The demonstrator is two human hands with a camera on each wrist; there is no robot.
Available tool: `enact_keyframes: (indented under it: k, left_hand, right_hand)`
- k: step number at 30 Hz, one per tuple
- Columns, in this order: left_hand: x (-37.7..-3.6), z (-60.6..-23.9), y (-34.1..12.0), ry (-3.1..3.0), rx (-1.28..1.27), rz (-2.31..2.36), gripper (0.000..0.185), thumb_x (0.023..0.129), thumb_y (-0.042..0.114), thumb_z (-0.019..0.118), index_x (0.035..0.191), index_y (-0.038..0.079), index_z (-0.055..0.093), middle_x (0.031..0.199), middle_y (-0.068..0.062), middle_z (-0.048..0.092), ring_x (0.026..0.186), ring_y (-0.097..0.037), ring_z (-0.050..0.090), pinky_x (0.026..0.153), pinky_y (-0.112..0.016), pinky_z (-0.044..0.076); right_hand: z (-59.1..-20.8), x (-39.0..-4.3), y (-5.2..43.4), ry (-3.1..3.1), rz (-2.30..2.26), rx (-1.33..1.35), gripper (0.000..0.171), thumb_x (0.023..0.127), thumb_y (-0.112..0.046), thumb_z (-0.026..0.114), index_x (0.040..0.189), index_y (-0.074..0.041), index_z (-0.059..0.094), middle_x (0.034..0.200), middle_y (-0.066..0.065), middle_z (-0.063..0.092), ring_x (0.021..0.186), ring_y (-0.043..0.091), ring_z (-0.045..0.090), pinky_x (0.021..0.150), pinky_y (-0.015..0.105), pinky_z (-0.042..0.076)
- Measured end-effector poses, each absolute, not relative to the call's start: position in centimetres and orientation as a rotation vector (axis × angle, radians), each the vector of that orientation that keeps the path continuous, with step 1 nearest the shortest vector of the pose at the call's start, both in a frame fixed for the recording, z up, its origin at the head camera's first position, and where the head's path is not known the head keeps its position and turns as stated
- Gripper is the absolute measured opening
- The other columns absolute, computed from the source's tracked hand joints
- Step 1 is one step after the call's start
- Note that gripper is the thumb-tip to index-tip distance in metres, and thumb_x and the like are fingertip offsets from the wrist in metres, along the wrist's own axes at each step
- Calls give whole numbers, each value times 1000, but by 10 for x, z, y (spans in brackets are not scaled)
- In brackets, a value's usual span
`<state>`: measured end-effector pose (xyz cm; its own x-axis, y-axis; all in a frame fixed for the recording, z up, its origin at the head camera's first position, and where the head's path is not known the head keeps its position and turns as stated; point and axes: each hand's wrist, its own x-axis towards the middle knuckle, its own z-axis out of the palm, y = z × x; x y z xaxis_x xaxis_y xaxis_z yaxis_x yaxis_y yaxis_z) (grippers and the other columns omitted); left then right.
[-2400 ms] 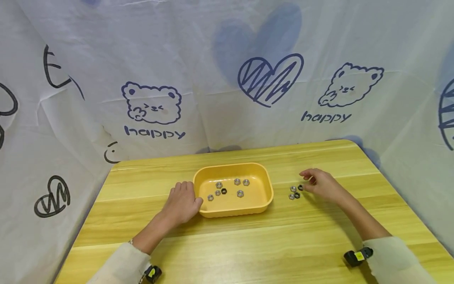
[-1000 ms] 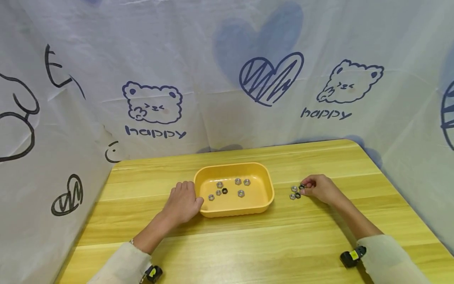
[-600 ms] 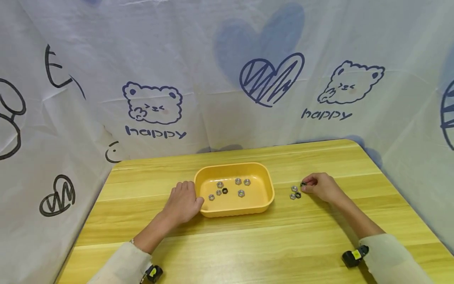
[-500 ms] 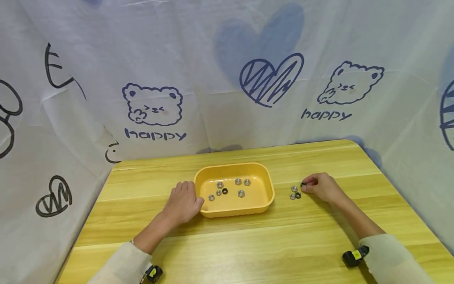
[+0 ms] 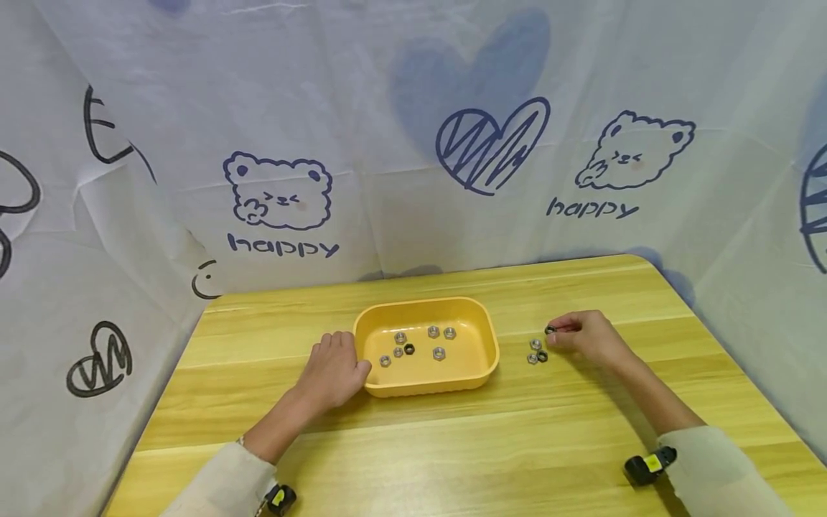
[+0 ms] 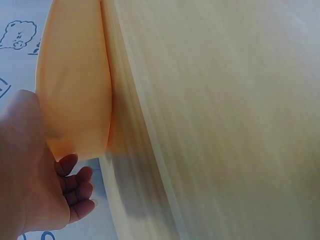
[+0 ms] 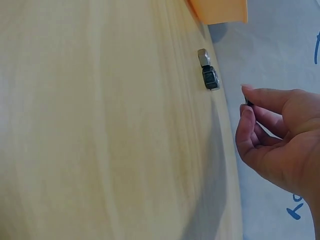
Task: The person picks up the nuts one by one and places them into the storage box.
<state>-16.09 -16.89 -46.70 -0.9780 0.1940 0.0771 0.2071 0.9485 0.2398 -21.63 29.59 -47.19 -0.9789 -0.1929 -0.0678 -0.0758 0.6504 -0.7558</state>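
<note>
A yellow plastic tray (image 5: pixel 420 388) holds several silver hex nuts (image 5: pixel 438 353) and one black nut (image 5: pixel 409 349), spread over its floor. My left hand (image 5: pixel 329 370) grips the tray's left end, thumb at the rim; in the left wrist view its fingers (image 6: pixel 80 192) curl by the tray's end. To the right of the tray, my right hand (image 5: pixel 591 339) pinches a black hex nut (image 5: pixel 550 329) between thumb and fingertips, and the right wrist view shows it raised off the table. Just below it, two silver nuts (image 5: pixel 535 345) and a black nut (image 5: pixel 542 356) lie close together.
The wood-grain table (image 5: pixel 439 459) reaches back to a white cloth (image 5: pixel 388 201) with blue drawings, which also hangs at both sides. A small black device is strapped at each wrist, near the light sleeves (image 5: pixel 717 467).
My right hand came down to the nut group, took hold of a black nut and has raised it slightly, away from the others. My left hand and the tray have stayed in place.
</note>
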Motion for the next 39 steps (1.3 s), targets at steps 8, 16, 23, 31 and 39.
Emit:
enact_keyframes:
  k: [8, 16, 23, 31, 39]
  left_hand:
    - [-161, -466, -169, -3048, -321, -373, 27, 93, 28, 51, 98, 1, 50, 89, -11, 46, 84, -28, 39, 76, -37, 31]
    - [-161, -464, -169, -3041, -324, -369, 26, 93, 27, 52, 97, 2, 50, 88, -11, 46, 84, -28, 39, 76, -37, 31]
    - [-161, -463, -169, -3042, -327, -365, 25, 93, 27, 52, 96, 2, 50, 88, -10, 46, 85, -28, 40, 76, -37, 31]
    - [-161, -462, -169, -3050, -324, -371, 25, 93, 27, 51, 96, 2, 50, 88, -10, 46, 85, -28, 40, 76, -37, 32]
    - [-161, -461, -168, -3051, -322, -362, 26, 93, 27, 51, 96, 1, 50, 89, -11, 46, 86, -29, 41, 77, -38, 33]
  right_hand:
    - [-462, -215, 291, 2726, -1258, -232, 42, 95, -24, 74, 126, 3, 69, 113, 18, 75, 93, 11, 67, 76, 23, 56]
    - [-453, -214, 282, 2733, -1246, -241, 44, 96, -29, 73, 128, 0, 69, 117, 17, 74, 100, 18, 68, 81, 24, 55]
    - [-443, -213, 270, 2711, -1285, -251, 44, 95, -30, 74, 129, -1, 69, 116, 16, 73, 100, 19, 67, 82, 28, 58]
    - [-434, -213, 256, 2685, -1310, -283, 45, 92, -28, 78, 127, 1, 70, 116, 18, 74, 97, 16, 69, 88, 37, 61]
    - [-426, -213, 241, 2649, -1326, -308, 45, 92, -29, 78, 126, -1, 71, 113, 15, 75, 95, 16, 70, 87, 37, 61]
